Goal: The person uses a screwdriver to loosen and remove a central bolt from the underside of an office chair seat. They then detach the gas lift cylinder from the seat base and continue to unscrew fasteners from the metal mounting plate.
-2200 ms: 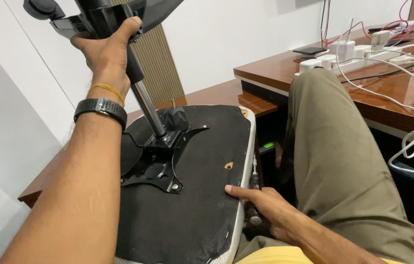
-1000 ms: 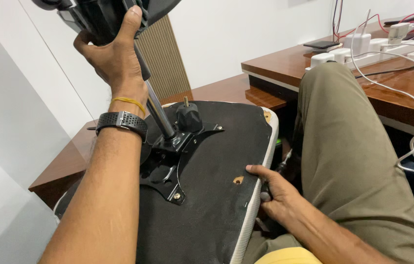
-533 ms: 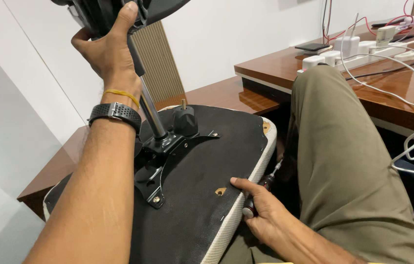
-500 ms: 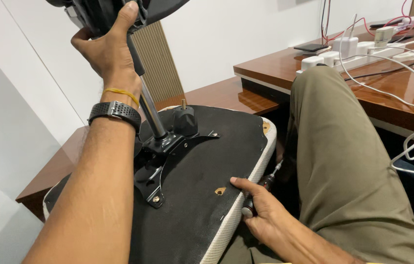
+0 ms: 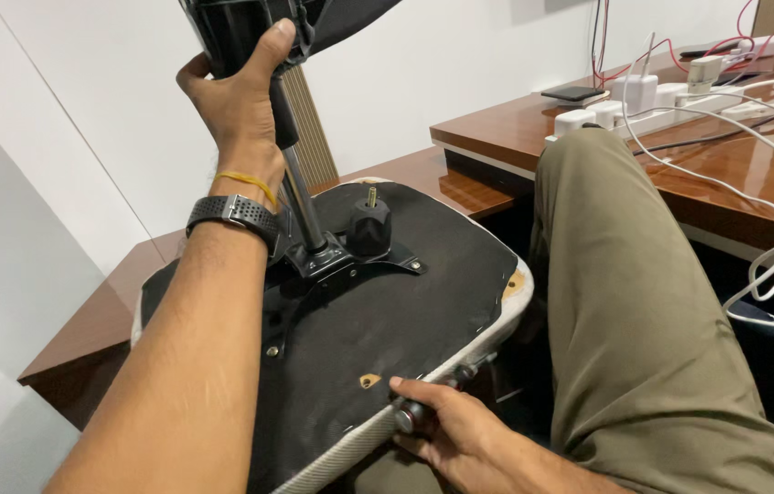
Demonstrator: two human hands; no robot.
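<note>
Black upturned chair seat (image 5: pixel 378 338), rigid and judged bulky, is propped at the wooden desk edge (image 5: pixel 85 320). Left hand (image 5: pixel 240 101) is clamped around its steel column (image 5: pixel 300 197); right hand (image 5: pixel 460 439) is closed on a tool handle (image 5: pixel 405 416) at the padded rim.

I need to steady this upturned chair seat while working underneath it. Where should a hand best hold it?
Probably the shiny metal column rising from the black mounting plate, gripped from the left side. It is round, stiff and clear of the seat, as the left hand higher up shows. The right hand is at the padded edge.
</note>
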